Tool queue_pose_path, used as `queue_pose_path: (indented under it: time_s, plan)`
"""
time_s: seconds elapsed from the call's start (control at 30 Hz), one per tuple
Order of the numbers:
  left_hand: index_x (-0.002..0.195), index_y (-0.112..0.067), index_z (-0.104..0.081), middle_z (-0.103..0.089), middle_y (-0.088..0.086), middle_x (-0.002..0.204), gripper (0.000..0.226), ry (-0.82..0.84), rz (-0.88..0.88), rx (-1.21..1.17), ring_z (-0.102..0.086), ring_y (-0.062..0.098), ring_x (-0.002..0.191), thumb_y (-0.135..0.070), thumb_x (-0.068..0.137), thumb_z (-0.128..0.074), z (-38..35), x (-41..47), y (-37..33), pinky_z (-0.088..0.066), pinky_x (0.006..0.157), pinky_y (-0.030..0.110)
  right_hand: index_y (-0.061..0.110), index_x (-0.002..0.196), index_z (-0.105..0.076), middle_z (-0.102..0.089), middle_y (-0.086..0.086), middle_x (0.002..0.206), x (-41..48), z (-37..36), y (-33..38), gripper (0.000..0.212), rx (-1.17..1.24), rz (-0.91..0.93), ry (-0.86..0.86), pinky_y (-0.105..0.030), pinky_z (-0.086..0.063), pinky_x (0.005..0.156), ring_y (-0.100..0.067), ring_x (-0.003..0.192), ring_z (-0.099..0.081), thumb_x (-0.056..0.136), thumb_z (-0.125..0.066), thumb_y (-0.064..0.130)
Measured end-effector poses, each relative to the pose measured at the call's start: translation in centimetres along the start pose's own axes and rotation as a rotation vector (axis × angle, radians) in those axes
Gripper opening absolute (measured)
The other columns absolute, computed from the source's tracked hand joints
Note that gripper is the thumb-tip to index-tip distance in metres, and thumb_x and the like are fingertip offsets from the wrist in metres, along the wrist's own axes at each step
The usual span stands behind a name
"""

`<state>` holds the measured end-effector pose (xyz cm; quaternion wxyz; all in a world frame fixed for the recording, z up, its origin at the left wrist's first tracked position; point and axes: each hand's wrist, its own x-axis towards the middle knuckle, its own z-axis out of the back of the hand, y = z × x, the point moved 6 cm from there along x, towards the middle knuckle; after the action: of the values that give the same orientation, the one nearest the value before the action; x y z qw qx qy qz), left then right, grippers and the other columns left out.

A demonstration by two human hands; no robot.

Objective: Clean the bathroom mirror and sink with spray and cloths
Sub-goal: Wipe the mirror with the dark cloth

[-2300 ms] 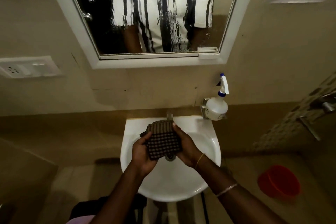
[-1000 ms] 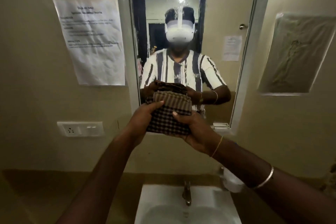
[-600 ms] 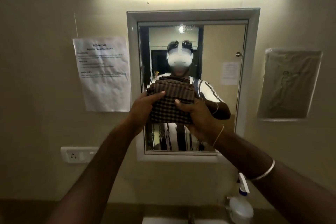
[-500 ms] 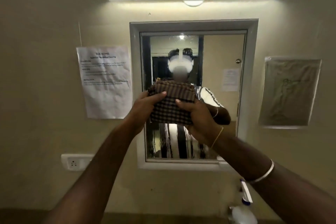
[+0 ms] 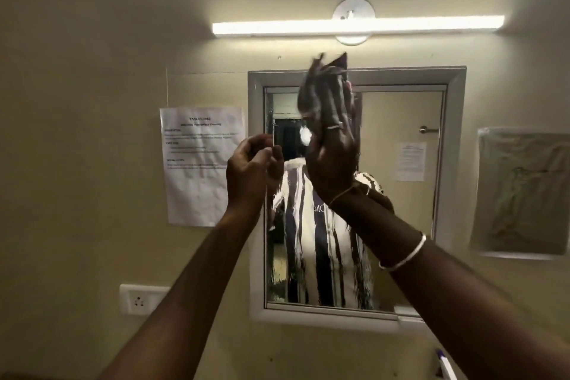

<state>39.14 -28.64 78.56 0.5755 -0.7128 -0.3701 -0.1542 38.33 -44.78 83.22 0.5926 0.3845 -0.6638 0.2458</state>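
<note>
Currently I see the right hand (image 5: 331,160) raised high with the dark cloth (image 5: 324,86) in its grasp, held up at the top of the mirror (image 5: 401,225). The cloth's upper corner pokes over the frame. Motion blur hides exactly how the fingers wrap it. The left hand (image 5: 249,170) is released, fingers loosely curled around nothing, in front of the mirror's left edge. Streaks run down the lower glass. A lit tube light (image 5: 357,28) sits above the mirror, a printed notice (image 5: 200,163) hangs on the wall to its left with a wall socket (image 5: 142,299) below, and the spray bottle nozzle (image 5: 444,364) peeks in at bottom right.
</note>
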Motion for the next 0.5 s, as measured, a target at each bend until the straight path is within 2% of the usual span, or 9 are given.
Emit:
queue_pose_path:
  time_s: [0.03, 0.07, 0.1, 0.17, 0.23, 0.3, 0.43, 0.5]
  plan:
    - [0.116, -0.013, -0.068, -0.073, 0.0, 0.106, 0.022, -0.015, 0.003, -0.014, -0.072, 0.004, 0.093, -0.007, 0.098, -0.057, 0.1, 0.1, 0.1, -0.056, 0.074, 0.017, -0.001, 0.138, -0.057, -0.059, -0.032, 0.138, 0.7, -1.2, 0.2, 0.043, -0.069, 0.14, 0.033, -0.059, -0.043, 0.113, -0.048, 0.13, -0.055, 0.11, -0.038, 0.025]
    - [0.116, -0.014, -0.069, -0.074, 0.001, 0.108, 0.022, -0.032, 0.002, -0.015, -0.072, 0.008, 0.098, -0.008, 0.098, -0.057, 0.3, 0.3, 0.1, -0.057, 0.077, 0.018, -0.003, 0.143, -0.052, -0.051, -0.029, 0.148, 1.3, -2.2, 0.7, 0.047, -0.155, 0.273, 0.066, -0.058, -0.031, 0.122, -0.048, 0.141, -0.044, 0.11, -0.04, 0.028]
    - [0.117, -0.015, -0.07, -0.074, 0.0, 0.109, 0.023, -0.049, -0.003, -0.008, -0.072, 0.011, 0.101, -0.01, 0.099, -0.057, 0.3, 0.5, 0.2, -0.058, 0.08, 0.02, -0.002, 0.148, -0.047, -0.044, -0.026, 0.155, 1.6, -3.5, 1.0, 0.05, -0.265, 0.377, 0.127, -0.059, -0.024, 0.124, -0.046, 0.147, -0.035, 0.108, -0.046, 0.029]
    - [0.119, -0.018, -0.07, -0.075, -0.003, 0.108, 0.024, -0.073, -0.01, 0.015, -0.071, 0.009, 0.099, -0.014, 0.1, -0.056, 0.4, 0.6, 0.1, -0.057, 0.079, 0.019, 0.005, 0.156, -0.037, -0.033, -0.019, 0.163, 1.4, -6.2, 0.3, 0.067, -0.49, 0.48, 0.277, -0.063, -0.02, 0.123, -0.042, 0.153, -0.025, 0.098, -0.06, 0.031]
    - [0.119, -0.02, -0.07, -0.076, -0.004, 0.102, 0.024, -0.086, -0.021, 0.024, -0.072, 0.008, 0.092, -0.015, 0.1, -0.056, 0.6, 0.7, 0.2, -0.056, 0.073, 0.017, 0.01, 0.157, -0.035, -0.028, -0.015, 0.166, 0.6, -8.1, -0.7, 0.073, -0.6, 0.491, 0.404, -0.064, -0.017, 0.123, -0.04, 0.155, -0.021, 0.094, -0.061, 0.037]
    - [0.121, -0.019, -0.069, -0.076, -0.003, 0.102, 0.026, -0.09, -0.023, 0.03, -0.073, 0.01, 0.093, -0.014, 0.099, -0.056, 0.8, 0.6, 0.3, -0.056, 0.073, 0.018, 0.011, 0.157, -0.035, -0.026, -0.014, 0.167, 0.0, -8.8, -1.0, 0.074, -0.628, 0.481, 0.446, -0.063, -0.013, 0.124, -0.039, 0.156, -0.019, 0.094, -0.058, 0.041]
    - [0.123, -0.021, -0.069, -0.075, -0.007, 0.108, 0.03, -0.103, -0.013, 0.083, -0.071, 0.012, 0.104, -0.014, 0.096, -0.057, 1.2, 0.8, 0.8, -0.06, 0.09, 0.033, 0.014, 0.16, -0.029, -0.021, -0.012, 0.169, -0.2, -8.6, -0.6, 0.074, -0.61, 0.45, 0.446, -0.062, -0.01, 0.124, -0.037, 0.157, -0.013, 0.098, -0.044, 0.05]
    - [0.122, -0.022, -0.07, -0.076, -0.007, 0.107, 0.031, -0.117, 0.001, 0.081, -0.071, 0.012, 0.104, -0.015, 0.094, -0.058, 1.4, 0.7, 1.0, -0.06, 0.093, 0.038, 0.015, 0.161, -0.029, -0.02, -0.011, 0.169, -0.2, -8.3, -0.4, 0.074, -0.612, 0.473, 0.463, -0.062, -0.011, 0.124, -0.037, 0.157, -0.013, 0.098, -0.041, 0.054]
